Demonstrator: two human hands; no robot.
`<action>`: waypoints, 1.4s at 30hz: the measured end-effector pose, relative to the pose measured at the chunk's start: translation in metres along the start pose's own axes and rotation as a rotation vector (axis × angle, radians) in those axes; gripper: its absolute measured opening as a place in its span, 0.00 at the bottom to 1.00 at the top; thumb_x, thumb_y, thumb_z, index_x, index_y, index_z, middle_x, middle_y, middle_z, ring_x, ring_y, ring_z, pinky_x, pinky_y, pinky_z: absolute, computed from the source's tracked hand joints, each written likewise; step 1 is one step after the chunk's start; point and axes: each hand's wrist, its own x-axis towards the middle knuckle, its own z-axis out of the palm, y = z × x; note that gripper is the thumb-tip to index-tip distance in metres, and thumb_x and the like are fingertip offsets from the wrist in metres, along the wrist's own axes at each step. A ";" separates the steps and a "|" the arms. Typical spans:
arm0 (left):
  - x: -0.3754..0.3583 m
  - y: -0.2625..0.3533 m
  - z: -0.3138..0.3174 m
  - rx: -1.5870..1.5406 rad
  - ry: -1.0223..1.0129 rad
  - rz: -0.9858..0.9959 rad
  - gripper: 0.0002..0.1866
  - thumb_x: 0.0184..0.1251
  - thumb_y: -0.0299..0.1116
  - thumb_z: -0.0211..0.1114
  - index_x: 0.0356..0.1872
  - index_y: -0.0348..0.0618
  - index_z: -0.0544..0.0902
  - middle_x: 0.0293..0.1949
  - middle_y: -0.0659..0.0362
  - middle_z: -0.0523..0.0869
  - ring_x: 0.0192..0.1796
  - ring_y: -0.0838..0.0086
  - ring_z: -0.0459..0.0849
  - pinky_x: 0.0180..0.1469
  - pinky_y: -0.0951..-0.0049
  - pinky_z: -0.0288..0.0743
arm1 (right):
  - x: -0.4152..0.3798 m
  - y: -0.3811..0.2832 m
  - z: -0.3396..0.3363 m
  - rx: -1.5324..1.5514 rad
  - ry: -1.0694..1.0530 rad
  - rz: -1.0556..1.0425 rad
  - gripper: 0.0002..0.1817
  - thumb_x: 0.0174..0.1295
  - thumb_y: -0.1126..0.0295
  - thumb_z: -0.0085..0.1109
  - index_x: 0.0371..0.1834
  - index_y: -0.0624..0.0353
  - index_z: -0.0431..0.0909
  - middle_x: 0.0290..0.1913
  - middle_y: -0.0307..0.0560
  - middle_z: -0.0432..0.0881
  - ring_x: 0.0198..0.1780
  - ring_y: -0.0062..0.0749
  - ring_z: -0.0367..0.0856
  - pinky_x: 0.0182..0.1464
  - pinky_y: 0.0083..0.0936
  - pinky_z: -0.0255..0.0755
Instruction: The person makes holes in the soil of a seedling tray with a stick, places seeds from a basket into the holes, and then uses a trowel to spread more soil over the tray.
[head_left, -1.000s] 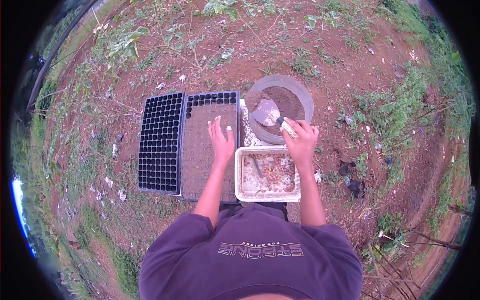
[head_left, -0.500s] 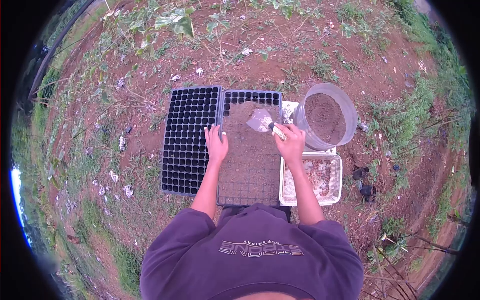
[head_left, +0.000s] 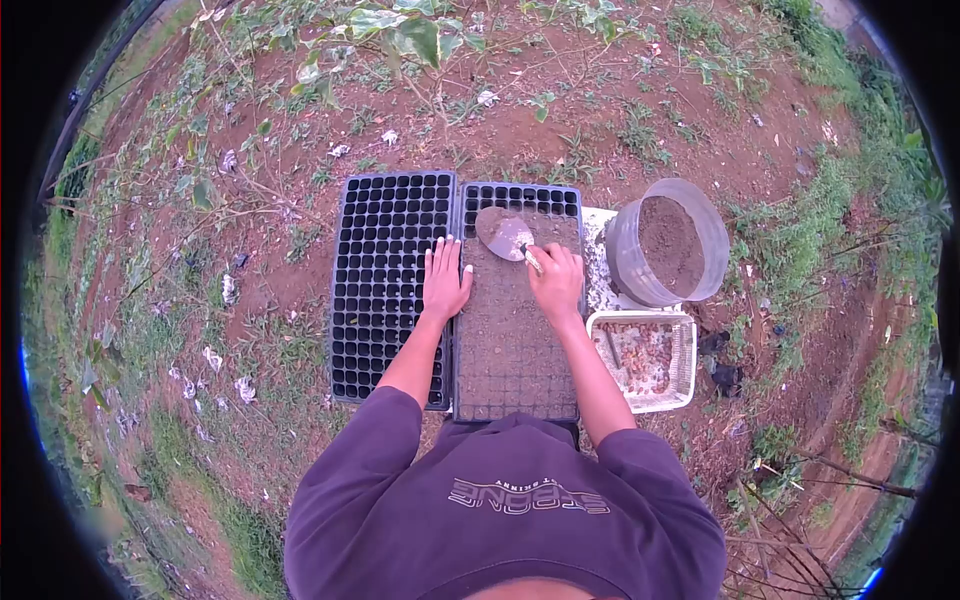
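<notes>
the trowel (head_left: 505,235) lies with its blade low over the far end of the soil-filled seedling tray (head_left: 520,340), soil heaped on the blade, just short of the tray's last rows of cells, which show dark and unfilled. the right hand (head_left: 556,282) is closed around the trowel's handle, knuckles up, the handle mostly hidden under the fingers. the left hand (head_left: 445,280) is spread flat, fingers wide and apart, resting across the seam where the filled tray meets the empty seedling tray (head_left: 385,290) beside it; it holds nothing.

the two trays sit side by side, edges touching, on bare red ground (head_left: 300,280), the filled one on the person's right and the empty black one on the left. most of the right tray is covered with brown soil.

just beyond the right tray's far right corner stands a round clear bucket (head_left: 625,250) with dark soil inside, resting on something pale and flat that shows between it and the tray. nearer the person, just beside the right edge of the filled tray, is a shallow white tub (head_left: 686,360) with reddish and pale bits in it; what they are is too small to tell.

the person's purple shirt (head_left: 500,510) fills the bottom of the view. patchy grass and weeds (head_left: 790,230) ring the red earth.
</notes>
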 end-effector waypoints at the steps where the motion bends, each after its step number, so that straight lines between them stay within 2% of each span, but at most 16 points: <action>1: -0.001 0.002 -0.001 -0.005 -0.003 0.001 0.33 0.74 0.46 0.48 0.74 0.37 0.59 0.77 0.50 0.56 0.81 0.59 0.46 0.80 0.52 0.35 | 0.001 -0.002 -0.002 -0.005 -0.003 0.002 0.17 0.47 0.71 0.72 0.44 0.51 0.86 0.36 0.38 0.78 0.42 0.34 0.77 0.46 0.33 0.65; 15: -0.004 0.003 0.001 0.050 -0.015 0.021 0.33 0.74 0.47 0.47 0.74 0.38 0.59 0.77 0.51 0.58 0.81 0.62 0.48 0.81 0.55 0.34 | 0.014 -0.014 -0.009 -0.066 -0.114 -0.032 0.18 0.47 0.73 0.70 0.45 0.51 0.86 0.37 0.40 0.78 0.45 0.36 0.78 0.48 0.34 0.65; 31: -0.003 0.005 -0.001 0.047 -0.013 0.012 0.32 0.75 0.47 0.47 0.74 0.40 0.59 0.76 0.52 0.59 0.81 0.63 0.48 0.81 0.55 0.34 | 0.020 -0.019 -0.011 -0.109 -0.132 -0.047 0.16 0.48 0.71 0.69 0.43 0.51 0.86 0.38 0.40 0.79 0.45 0.35 0.78 0.48 0.34 0.65; 42: -0.003 0.006 -0.001 0.030 -0.005 0.004 0.32 0.75 0.46 0.47 0.74 0.40 0.59 0.76 0.53 0.59 0.81 0.63 0.48 0.81 0.56 0.34 | 0.023 -0.025 -0.014 -0.179 -0.129 -0.097 0.12 0.54 0.70 0.64 0.42 0.52 0.87 0.37 0.40 0.79 0.44 0.35 0.78 0.47 0.35 0.65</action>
